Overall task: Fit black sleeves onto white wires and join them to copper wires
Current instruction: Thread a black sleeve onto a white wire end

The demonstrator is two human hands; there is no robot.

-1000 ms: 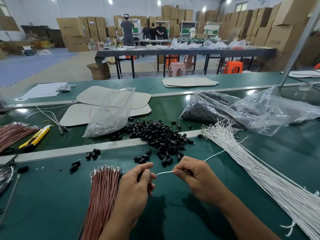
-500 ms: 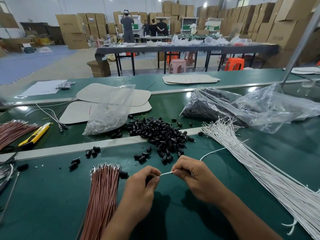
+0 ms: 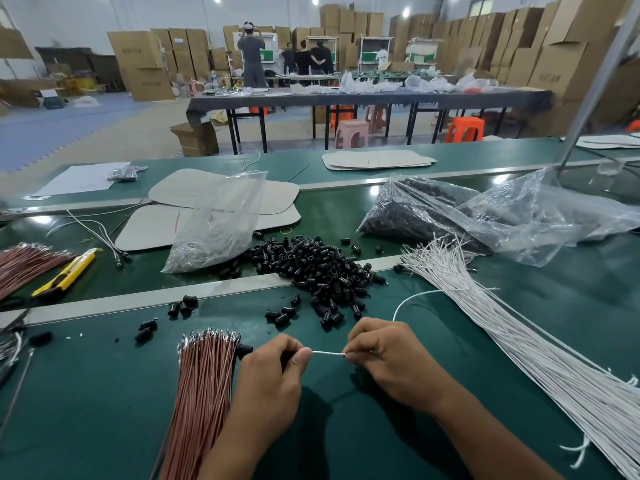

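Two bare hands share one thin white wire (image 3: 329,354): the left hand (image 3: 273,372) pinches its free end between thumb and curled forefinger, and the right hand (image 3: 391,362) pinches it a little further along, thumb and fingers closed on it, so that a short straight run of wire is stretched between them. Something dark shows between the left fingers where the wire ends, but whether it is a sleeve cannot be told. Behind the right hand the same wire rises in a loose arc and leads off to the right towards the sheaf of long white wires (image 3: 502,334), which lies fanned across the right side of the dark green work table (image 3: 86,410). Just beside the left hand, on its left, lies a bundle of thin copper-coloured wires (image 3: 204,382) with bright metal tips at the far end, and one small black tubular sleeve (image 3: 244,350) lies against the right edge of those tips. Beyond both hands a heap of short black tubular sleeves (image 3: 318,268) spreads over a pale metal strip (image 3: 138,301) that crosses the table, with strays scattered nearer. Further back, a clear plastic bag filled with black parts (image 3: 433,213) lies on the right, and a nearly empty clear plastic bag (image 3: 221,223) rests on flat beige rounded boards (image 3: 149,230). At the far left lie a yellow utility knife (image 3: 65,273) and a second bundle of copper-coloured wires (image 3: 24,261)
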